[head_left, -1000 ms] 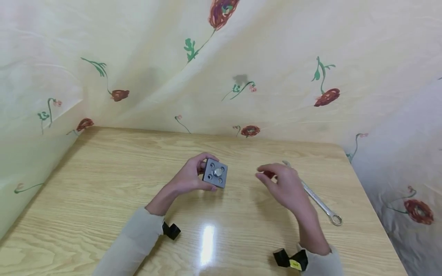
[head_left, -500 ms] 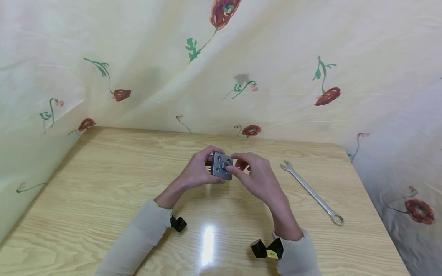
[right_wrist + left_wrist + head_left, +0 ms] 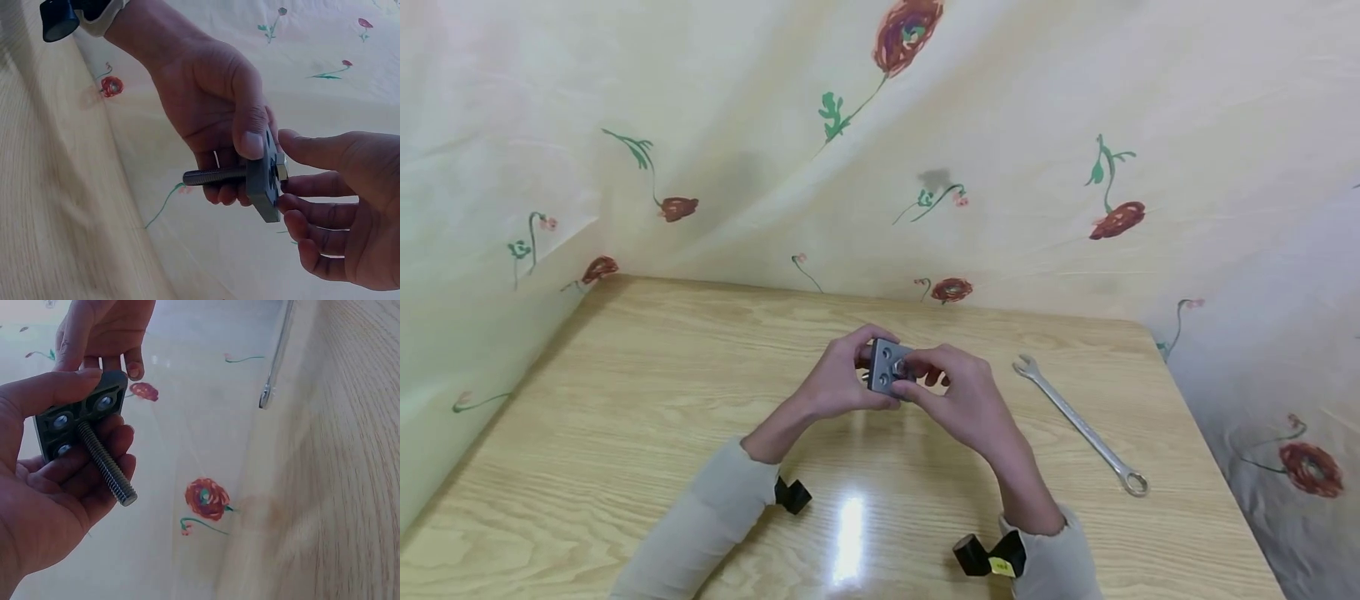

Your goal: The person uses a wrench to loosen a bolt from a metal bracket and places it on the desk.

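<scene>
In the head view my left hand [image 3: 835, 382] grips a small dark grey square plate [image 3: 881, 367] by its edges, held up off the table. A bolt runs through the plate's middle. Its threaded shank [image 3: 105, 461] sticks out on the side facing the left palm, as the left wrist view shows. On the other side, the hex head [image 3: 282, 169] sits near the plate face in the right wrist view. My right hand [image 3: 967, 402] has thumb and fingertips bent around this head; whether every fingertip touches it is unclear. Holes surround the bolt in the plate.
A combination wrench [image 3: 1078, 423] lies on the wooden table [image 3: 700, 358] to the right of the hands. Flower-patterned cloth [image 3: 760, 183] hangs behind the table and along its sides.
My right hand has come left from beside the wrench to the plate and bolt head. The left hand has shifted slightly right with the plate and turned it. The wrench stays put.
</scene>
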`<action>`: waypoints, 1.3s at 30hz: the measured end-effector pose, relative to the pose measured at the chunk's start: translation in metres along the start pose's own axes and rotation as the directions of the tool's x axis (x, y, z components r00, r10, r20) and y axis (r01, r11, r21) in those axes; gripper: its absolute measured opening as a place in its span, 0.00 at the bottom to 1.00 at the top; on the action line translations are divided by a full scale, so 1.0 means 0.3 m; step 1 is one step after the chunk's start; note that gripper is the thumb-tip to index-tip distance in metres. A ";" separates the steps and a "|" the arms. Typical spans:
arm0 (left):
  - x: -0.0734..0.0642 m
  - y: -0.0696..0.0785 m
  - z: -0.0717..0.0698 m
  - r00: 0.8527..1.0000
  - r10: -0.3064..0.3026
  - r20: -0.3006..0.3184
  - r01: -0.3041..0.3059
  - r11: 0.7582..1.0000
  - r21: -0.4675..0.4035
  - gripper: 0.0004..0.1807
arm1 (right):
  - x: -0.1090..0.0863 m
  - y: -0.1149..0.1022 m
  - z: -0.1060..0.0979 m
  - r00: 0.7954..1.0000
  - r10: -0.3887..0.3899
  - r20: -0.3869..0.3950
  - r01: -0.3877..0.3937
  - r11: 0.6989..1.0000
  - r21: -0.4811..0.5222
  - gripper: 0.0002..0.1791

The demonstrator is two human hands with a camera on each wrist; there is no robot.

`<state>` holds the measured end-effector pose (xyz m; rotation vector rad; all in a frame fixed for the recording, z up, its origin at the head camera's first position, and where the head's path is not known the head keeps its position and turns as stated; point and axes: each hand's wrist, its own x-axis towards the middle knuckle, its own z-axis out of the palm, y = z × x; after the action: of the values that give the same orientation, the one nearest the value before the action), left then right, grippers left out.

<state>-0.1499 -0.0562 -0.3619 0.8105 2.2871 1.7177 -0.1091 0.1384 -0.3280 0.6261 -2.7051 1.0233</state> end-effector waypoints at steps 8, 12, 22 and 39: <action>-0.004 0.008 0.011 0.999 0.022 -0.027 -0.021 0.999 0.044 0.37 | 0.007 -0.004 0.007 0.999 0.031 -0.025 -0.031 0.999 -0.037 0.13; -0.011 0.012 0.019 0.999 0.026 -0.039 -0.022 0.996 0.090 0.37 | 0.007 -0.013 0.011 0.998 0.051 -0.027 -0.051 0.998 -0.026 0.12; -0.020 0.013 0.036 0.999 0.014 -0.036 -0.009 0.990 0.137 0.37 | 0.003 -0.017 0.019 0.996 0.086 -0.010 -0.087 0.996 -0.027 0.10; -0.020 -0.002 0.045 0.999 0.003 -0.032 0.002 0.988 0.154 0.37 | -0.005 -0.019 0.027 0.998 0.070 -0.007 -0.070 0.996 -0.058 0.11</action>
<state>-0.1389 -0.0481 -0.3679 0.8160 2.4657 1.5806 -0.1053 0.1297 -0.3313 0.5212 -2.7592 0.9566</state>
